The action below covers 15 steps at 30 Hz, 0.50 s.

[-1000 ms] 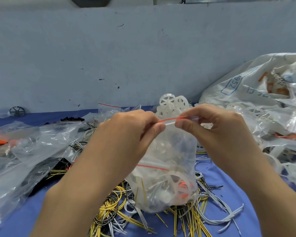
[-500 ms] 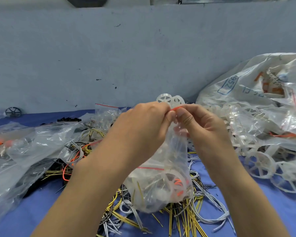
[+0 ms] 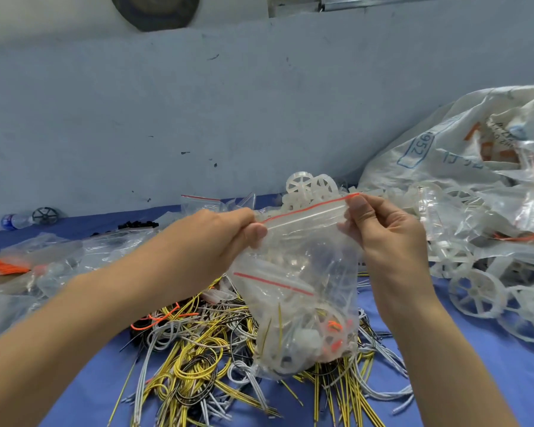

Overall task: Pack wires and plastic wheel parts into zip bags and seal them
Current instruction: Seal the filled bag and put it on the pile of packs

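Head view: a person's left hand (image 3: 222,238) and right hand (image 3: 379,232) pinch opposite ends of the red-striped zip strip of a clear plastic zip bag (image 3: 302,303), held above a blue table (image 3: 490,380). The bag — holding white plastic wheel parts and what look like wire pieces — hangs over a tangle of yellow, white and black wires (image 3: 198,349). At 3 o'clock lie loose white spoked plastic wheels (image 3: 475,294); at 1 o'clock, a large printed white sack (image 3: 444,149).
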Available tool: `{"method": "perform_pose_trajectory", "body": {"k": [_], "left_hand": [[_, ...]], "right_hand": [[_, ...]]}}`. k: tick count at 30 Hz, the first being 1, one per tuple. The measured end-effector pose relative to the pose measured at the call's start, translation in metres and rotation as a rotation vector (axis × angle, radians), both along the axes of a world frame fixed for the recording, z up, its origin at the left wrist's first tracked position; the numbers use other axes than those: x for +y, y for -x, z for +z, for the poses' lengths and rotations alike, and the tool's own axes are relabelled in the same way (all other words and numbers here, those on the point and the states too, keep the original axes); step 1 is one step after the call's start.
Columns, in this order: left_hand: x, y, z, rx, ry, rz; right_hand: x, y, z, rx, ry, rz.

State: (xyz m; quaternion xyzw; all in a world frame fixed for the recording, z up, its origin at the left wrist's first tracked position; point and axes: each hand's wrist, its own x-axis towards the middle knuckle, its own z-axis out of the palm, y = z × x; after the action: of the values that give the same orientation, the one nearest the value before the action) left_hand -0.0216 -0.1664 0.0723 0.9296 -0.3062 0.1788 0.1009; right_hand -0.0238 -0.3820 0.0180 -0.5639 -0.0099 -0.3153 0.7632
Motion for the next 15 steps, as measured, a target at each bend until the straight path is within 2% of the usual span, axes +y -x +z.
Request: {"method": "perform_pose_trajectory", "body": {"k": [4,7,8,11,13,15], "left_hand": [[0.017,0.004,0.003,-0.004,0.020,-0.008],[0.019,0.006,0.004,-0.014,0.015,0.011],[0.019,0.007,0.004,-0.023,0.000,0.027],[0.017,0.010,0.004,-0.064,-0.073,0.076],[0.013,0.012,0.005,-0.097,-0.099,0.071],[0.008,0.014,0.008,-0.122,-0.119,0.062]], "right_hand": [[-0.003,-0.003,-0.001,-0.010,-0.006,0.004],[-0.006,0.000,0.001,-0.026,0.106,-0.019],[-0.009,0.002,0.003,-0.041,0.241,-0.098],[-0.008,0.014,0.018,-0.183,0.841,-0.358],[0.010,0.023,0.033,-0.226,1.169,-0.316],[0.033,0.025,0.042,-0.144,1.435,-0.213]]}}
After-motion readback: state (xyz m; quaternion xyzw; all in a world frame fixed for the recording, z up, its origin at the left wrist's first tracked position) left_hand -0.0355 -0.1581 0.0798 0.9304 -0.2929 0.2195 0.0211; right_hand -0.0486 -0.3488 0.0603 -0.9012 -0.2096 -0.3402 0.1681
